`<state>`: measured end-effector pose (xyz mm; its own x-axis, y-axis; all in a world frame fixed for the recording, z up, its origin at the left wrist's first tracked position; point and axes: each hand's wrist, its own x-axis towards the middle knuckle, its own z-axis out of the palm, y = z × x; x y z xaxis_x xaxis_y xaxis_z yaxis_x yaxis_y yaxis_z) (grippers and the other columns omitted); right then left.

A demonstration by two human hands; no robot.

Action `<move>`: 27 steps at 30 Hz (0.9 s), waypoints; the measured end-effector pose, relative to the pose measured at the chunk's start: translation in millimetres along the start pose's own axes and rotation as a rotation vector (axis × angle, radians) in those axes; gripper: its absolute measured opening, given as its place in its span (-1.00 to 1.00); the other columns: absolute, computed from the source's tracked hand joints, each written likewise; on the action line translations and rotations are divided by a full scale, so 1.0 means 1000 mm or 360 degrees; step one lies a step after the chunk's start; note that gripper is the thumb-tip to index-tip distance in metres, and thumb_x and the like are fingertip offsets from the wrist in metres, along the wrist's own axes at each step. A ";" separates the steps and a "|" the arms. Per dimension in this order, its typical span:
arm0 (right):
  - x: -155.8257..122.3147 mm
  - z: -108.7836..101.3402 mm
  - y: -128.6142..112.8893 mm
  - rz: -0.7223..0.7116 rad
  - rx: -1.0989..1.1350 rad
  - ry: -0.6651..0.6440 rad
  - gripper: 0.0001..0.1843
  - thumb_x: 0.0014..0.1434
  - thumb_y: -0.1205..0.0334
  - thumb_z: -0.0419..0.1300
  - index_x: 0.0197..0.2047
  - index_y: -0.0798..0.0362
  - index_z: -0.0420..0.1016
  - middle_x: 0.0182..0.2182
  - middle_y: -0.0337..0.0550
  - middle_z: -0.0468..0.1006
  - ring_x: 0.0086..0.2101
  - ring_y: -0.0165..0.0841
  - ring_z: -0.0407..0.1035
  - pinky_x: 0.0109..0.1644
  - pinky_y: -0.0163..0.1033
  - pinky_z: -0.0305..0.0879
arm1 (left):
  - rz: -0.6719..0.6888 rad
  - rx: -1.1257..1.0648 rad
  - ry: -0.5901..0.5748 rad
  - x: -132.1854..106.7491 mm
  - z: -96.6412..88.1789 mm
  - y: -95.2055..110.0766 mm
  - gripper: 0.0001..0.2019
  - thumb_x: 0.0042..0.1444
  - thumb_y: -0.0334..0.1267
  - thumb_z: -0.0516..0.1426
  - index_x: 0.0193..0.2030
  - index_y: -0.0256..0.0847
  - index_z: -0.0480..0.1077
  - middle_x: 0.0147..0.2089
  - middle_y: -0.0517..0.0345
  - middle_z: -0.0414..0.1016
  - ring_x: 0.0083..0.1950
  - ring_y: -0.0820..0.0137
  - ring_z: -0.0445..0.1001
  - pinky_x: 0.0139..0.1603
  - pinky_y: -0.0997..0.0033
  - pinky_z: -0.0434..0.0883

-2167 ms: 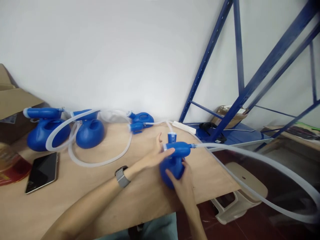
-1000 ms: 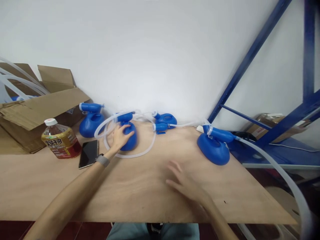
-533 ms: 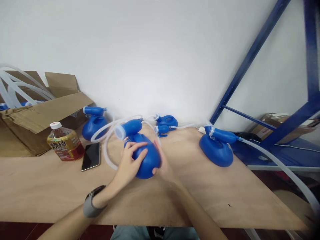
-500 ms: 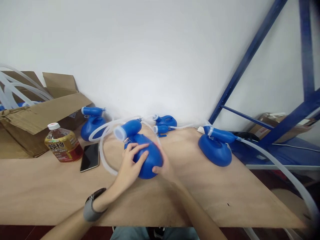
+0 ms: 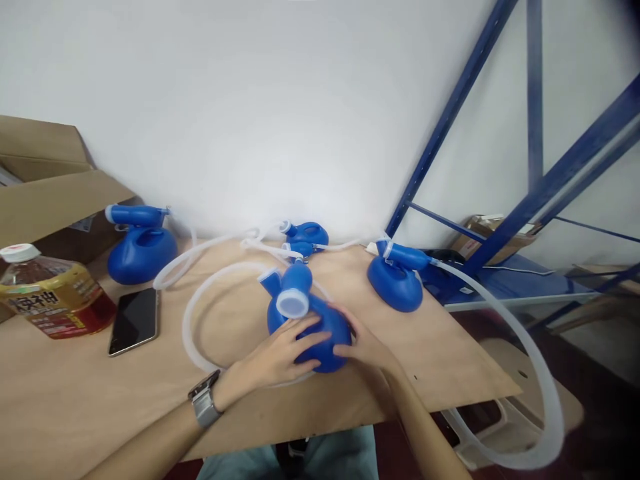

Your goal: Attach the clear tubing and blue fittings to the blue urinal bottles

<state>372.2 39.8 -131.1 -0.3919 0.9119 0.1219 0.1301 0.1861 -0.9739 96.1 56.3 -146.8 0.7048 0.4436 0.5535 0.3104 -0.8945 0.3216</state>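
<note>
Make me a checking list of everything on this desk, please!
Surface: wooden table, bare at the front.
Job's things: blue pump with clear hose looped on the table.
Clutter: tea bottle, phone, cardboard box, three more blue pumps.
Grips: left hand and right hand both cup the pump.
Cables: long hose hangs off the table's right edge.
Surroundings: white wall, blue rack, stool.

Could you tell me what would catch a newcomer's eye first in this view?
Most striking is the blue jug at the table's near edge, held between the left hand and right hand, its white-rimmed spout facing the camera. A clear hose loops left from it. Another hose arcs off the table's right side.
</note>
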 end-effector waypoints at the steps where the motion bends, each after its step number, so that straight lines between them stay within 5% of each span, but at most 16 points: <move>1: 0.002 -0.002 0.000 0.0034 -0.0042 0.0016 0.06 -0.01 -0.21 0.57 0.46 -0.15 0.29 0.49 0.05 0.24 0.45 0.07 0.14 0.48 0.21 0.19 | 0.0040 -0.0001 0.0000 0.002 0.003 -0.005 -0.48 0.35 -0.12 0.26 0.41 -0.05 0.41 0.48 -0.18 0.37 0.49 -0.01 0.37 0.44 -0.09 0.42; 5: 0.014 -0.005 0.005 0.0040 -0.0217 0.0112 0.03 -0.10 -0.18 0.61 0.37 -0.12 0.36 0.38 0.08 0.35 0.34 0.07 0.30 0.38 0.19 0.33 | -0.0040 -0.0251 0.0265 0.013 0.001 -0.016 -0.63 0.34 -0.08 0.26 0.22 -0.13 0.52 0.18 -0.11 0.65 0.20 0.14 0.64 0.25 0.13 0.57; 7: 0.021 0.002 0.009 -0.0033 -0.0340 0.0232 0.00 -0.14 -0.17 0.61 0.32 -0.11 0.40 0.35 0.06 0.38 0.32 0.08 0.32 0.39 0.21 0.30 | -0.0416 -0.0390 0.0597 0.021 -0.003 -0.016 -0.75 0.31 -0.02 0.27 -0.06 -0.15 0.55 -0.20 0.06 0.69 -0.17 0.27 0.69 -0.04 0.28 0.63; 9: 0.028 0.018 0.012 -0.0083 -0.0503 0.0414 -0.03 -0.15 -0.16 0.61 0.28 -0.10 0.41 0.32 0.05 0.39 0.32 0.09 0.30 0.44 0.24 0.23 | -0.0886 -0.0445 0.1006 0.029 -0.008 -0.016 -0.70 0.25 0.06 0.30 -0.19 -0.13 0.45 -0.43 0.24 0.50 -0.40 0.35 0.54 -0.26 0.34 0.56; 12: 0.036 0.054 0.016 -0.0033 -0.0702 0.0656 -0.04 -0.14 -0.12 0.61 0.28 -0.11 0.36 0.28 0.04 0.38 0.29 0.09 0.33 0.43 0.26 0.24 | -0.1234 -0.0379 0.1347 0.038 -0.021 -0.020 -0.47 0.10 0.13 0.38 0.04 -0.12 0.37 -0.27 0.22 0.44 -0.29 0.33 0.52 -0.22 0.30 0.55; 15: 0.039 0.085 0.018 0.0001 -0.0788 0.0684 -0.03 -0.06 -0.12 0.58 0.33 -0.14 0.29 0.30 0.05 0.33 0.29 0.09 0.33 0.41 0.25 0.28 | -0.1170 -0.0184 0.1151 0.039 -0.041 -0.027 -0.33 0.13 0.17 0.34 0.27 -0.10 0.36 0.16 -0.05 0.42 0.02 0.18 0.56 -0.09 0.21 0.58; 18: 0.039 0.096 0.018 -0.0056 -0.0926 0.0653 0.00 -0.09 -0.19 0.58 0.31 -0.09 0.29 0.34 0.13 0.28 0.34 0.17 0.25 0.42 0.32 0.24 | -0.0996 0.0063 0.0922 0.037 -0.058 -0.037 -0.41 0.32 0.12 0.19 0.38 -0.09 0.33 0.35 -0.16 0.36 0.23 0.07 0.50 0.13 0.07 0.55; 21: 0.047 0.085 0.005 -0.0277 -0.1153 0.0652 0.00 -0.13 -0.28 0.57 0.25 -0.01 0.36 0.41 0.26 0.20 0.41 0.30 0.10 0.45 0.44 0.11 | -0.0793 0.0105 0.0795 0.033 -0.067 -0.056 -0.43 0.40 0.03 0.09 0.46 -0.13 0.23 0.39 -0.16 0.40 0.38 0.06 0.41 0.43 -0.04 0.34; 25: 0.087 0.059 -0.047 -0.0654 -0.1524 0.0894 -0.21 0.20 -0.21 0.41 0.33 0.04 0.37 0.49 0.27 0.11 0.51 0.24 -0.12 0.52 0.44 -0.07 | -0.0727 -0.0258 0.0664 0.033 -0.074 -0.084 -0.52 0.40 -0.02 0.02 0.34 -0.18 0.33 0.38 -0.13 0.44 0.40 0.10 0.41 0.45 0.00 0.32; 27: 0.115 0.053 -0.076 -0.0752 -0.1814 0.0601 -0.21 0.22 -0.08 0.44 0.41 -0.03 0.34 0.53 0.18 0.10 0.54 0.17 -0.17 0.55 0.40 -0.16 | -0.0732 -0.0351 0.0665 0.038 -0.077 -0.089 -0.58 0.38 -0.07 0.01 0.26 -0.19 0.39 0.35 -0.10 0.48 0.39 0.12 0.42 0.47 0.01 0.29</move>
<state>268.9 111.1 -53.6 -0.3566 0.6841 0.6363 0.8232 0.5521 -0.1322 46.0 157.2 -95.2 0.2108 0.8016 0.5594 0.3513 -0.5962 0.7219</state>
